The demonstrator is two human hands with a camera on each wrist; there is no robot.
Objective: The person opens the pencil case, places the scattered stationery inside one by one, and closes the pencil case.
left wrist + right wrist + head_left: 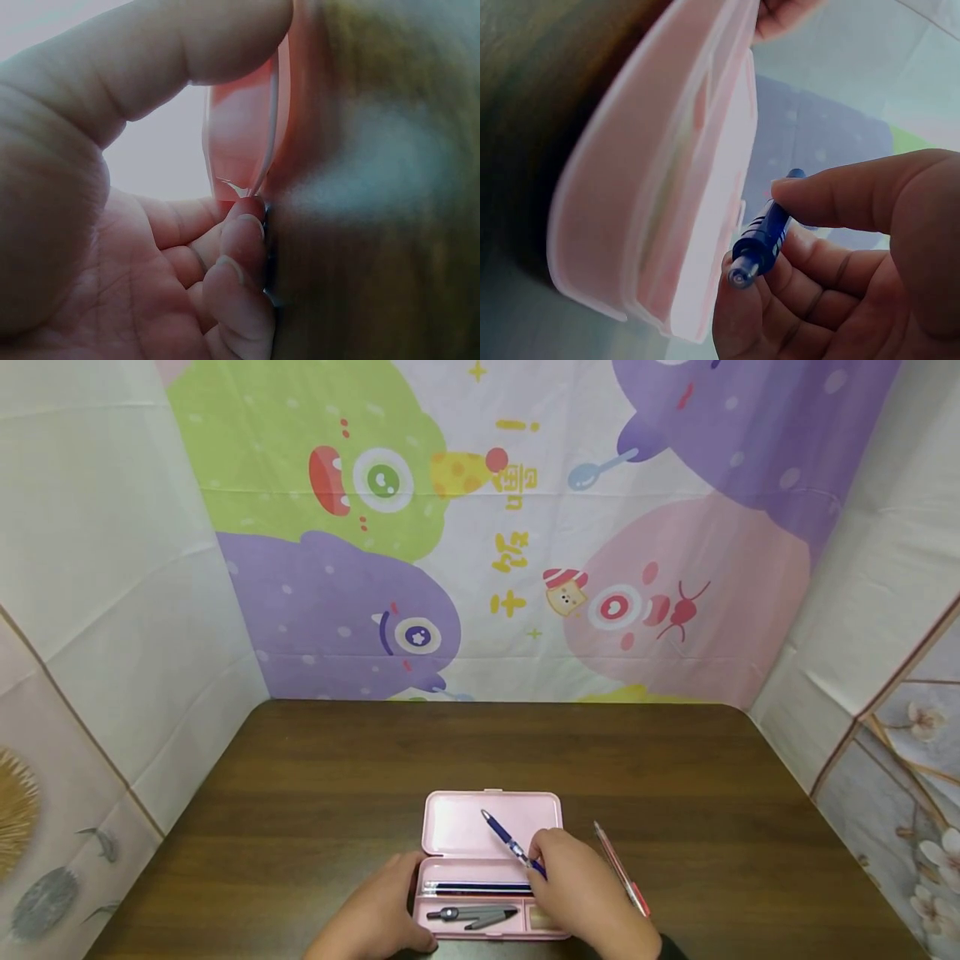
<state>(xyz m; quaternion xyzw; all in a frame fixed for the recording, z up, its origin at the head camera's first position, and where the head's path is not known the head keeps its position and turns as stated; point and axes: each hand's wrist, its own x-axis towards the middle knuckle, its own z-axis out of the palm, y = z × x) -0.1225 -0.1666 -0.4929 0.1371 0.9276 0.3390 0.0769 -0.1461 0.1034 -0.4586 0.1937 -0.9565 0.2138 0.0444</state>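
Note:
A pink pencil case (457, 824) lies with its lid folded back on the table. My left hand (378, 903) holds its left end, thumb at the near corner and fingers at the far one. Above the case, my right hand (583, 890) pinches a blue pen (774, 221) between thumb and fingers, tip pointing up and left over the lid in the head view. Dark pencils (480, 888) lie in the long rear compartment, their right ends hidden by the right hand. A grey drawing compass (474, 913) sits in the front compartment, beside a pale block (540, 918) in the small right one.
A red pen (619, 867) lies on the brown wooden table (337, 777) to the right of the case, close to the right hand. Behind the table hangs a cloth (510, 660) with cartoon monsters, and pale cloths cover both sides.

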